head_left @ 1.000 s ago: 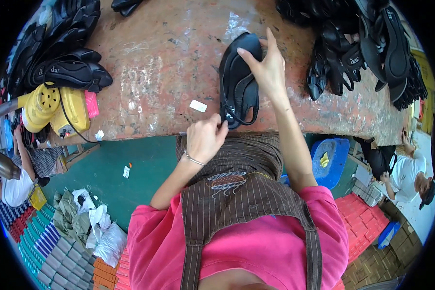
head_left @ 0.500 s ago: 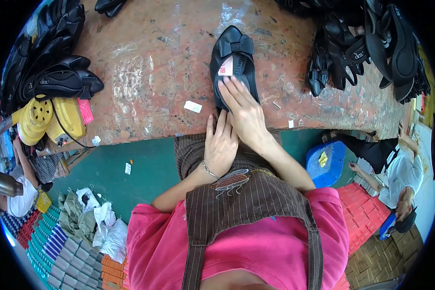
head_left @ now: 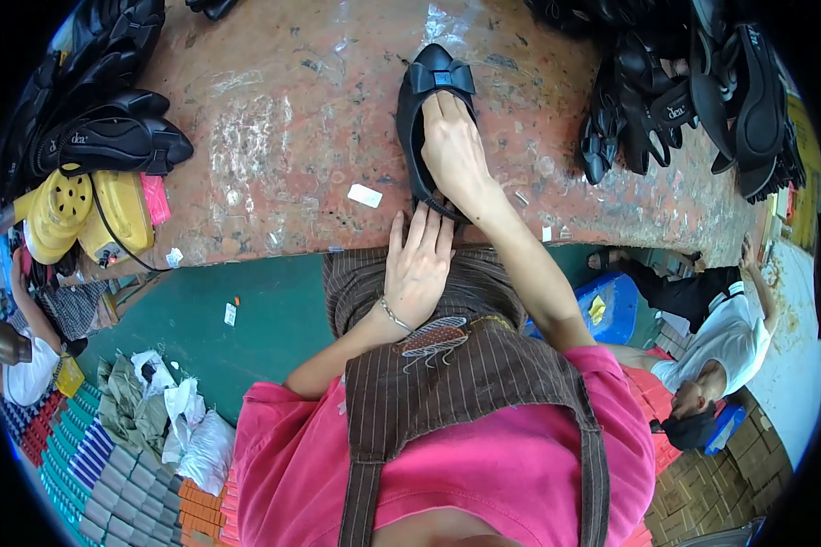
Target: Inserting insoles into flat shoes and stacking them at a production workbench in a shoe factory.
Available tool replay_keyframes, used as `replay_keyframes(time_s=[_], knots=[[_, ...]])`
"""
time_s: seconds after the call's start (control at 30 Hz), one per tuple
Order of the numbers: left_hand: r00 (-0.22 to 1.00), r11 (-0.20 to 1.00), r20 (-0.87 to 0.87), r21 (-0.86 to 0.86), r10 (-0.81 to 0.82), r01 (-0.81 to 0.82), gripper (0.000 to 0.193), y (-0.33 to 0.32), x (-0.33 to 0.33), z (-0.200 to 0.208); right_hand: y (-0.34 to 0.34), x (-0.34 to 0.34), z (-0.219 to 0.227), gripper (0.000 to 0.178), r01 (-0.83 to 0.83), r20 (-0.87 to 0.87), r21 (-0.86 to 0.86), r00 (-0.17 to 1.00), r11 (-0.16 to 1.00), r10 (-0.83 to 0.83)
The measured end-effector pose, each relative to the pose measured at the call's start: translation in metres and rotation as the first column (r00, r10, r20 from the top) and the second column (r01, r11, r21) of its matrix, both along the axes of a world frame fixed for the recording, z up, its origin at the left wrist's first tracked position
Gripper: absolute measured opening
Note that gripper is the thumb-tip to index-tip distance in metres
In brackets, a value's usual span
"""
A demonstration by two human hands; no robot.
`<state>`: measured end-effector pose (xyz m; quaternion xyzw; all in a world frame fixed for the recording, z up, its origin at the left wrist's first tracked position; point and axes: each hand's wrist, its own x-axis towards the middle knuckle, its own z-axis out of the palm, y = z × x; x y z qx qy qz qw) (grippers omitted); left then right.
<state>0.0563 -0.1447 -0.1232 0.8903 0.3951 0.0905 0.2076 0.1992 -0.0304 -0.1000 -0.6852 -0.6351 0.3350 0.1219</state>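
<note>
A black pointed flat shoe (head_left: 409,132) with a bow (head_left: 442,78) lies on the worn reddish-brown table (head_left: 283,164), toe pointing away from me. My right hand (head_left: 456,150) reaches inside it, fingers stretched forward toward the toe; the fingertips are hidden under the upper. At the heel, near the table's edge, my left hand (head_left: 420,269) has its fingers extended, their tips touching the shoe's back rim. The insole is mostly covered by my right hand.
Black shoes (head_left: 100,137) are piled at the left, with more (head_left: 675,100) at the right. Beside the left pile sits a yellow device (head_left: 119,219) with a cord. A white label (head_left: 365,196) lies on the table. A person (head_left: 716,356) is at the right, near a blue tub (head_left: 611,305).
My right hand has moved forward, deeper into the shoe, covering the pink-and-white sticker seen before. My left hand stays at the heel. The person at the right has shifted.
</note>
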Motion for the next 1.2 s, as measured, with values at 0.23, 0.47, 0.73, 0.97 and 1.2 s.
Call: replay_keyframes(time_s=[0.23,0.47,0.73,0.97,1.2], knots=[[0.999,0.998,0.019,-0.048,-0.031,0.032,0.04,-0.003,-0.003,0.001,-0.056,-0.014,-0.013,0.065,-0.09,0.179,0.424,0.984,0.901,0.014],[1.0,0.997,-0.007,-0.076,-0.017,0.017,0.039,0.002,-0.003,-0.004,-0.041,-0.015,-0.029,0.044,-0.164,0.479,0.531,0.867,0.831,-0.135],[0.998,0.997,0.024,-0.047,-0.054,0.055,0.038,0.009,0.0,0.005,-0.022,-0.008,-0.043,0.029,-0.208,0.519,0.604,0.835,0.769,-0.183],[0.999,0.997,0.038,0.071,-0.032,0.029,0.054,0.008,0.005,0.005,-0.01,-0.002,-0.048,0.019,-0.149,0.267,0.585,0.964,0.797,-0.015],[0.926,0.955,0.312,0.132,0.214,-0.265,0.09,0.07,0.016,0.005,-0.052,0.125,0.133,0.035,0.065,0.063,0.87,0.969,0.489,-0.24]])
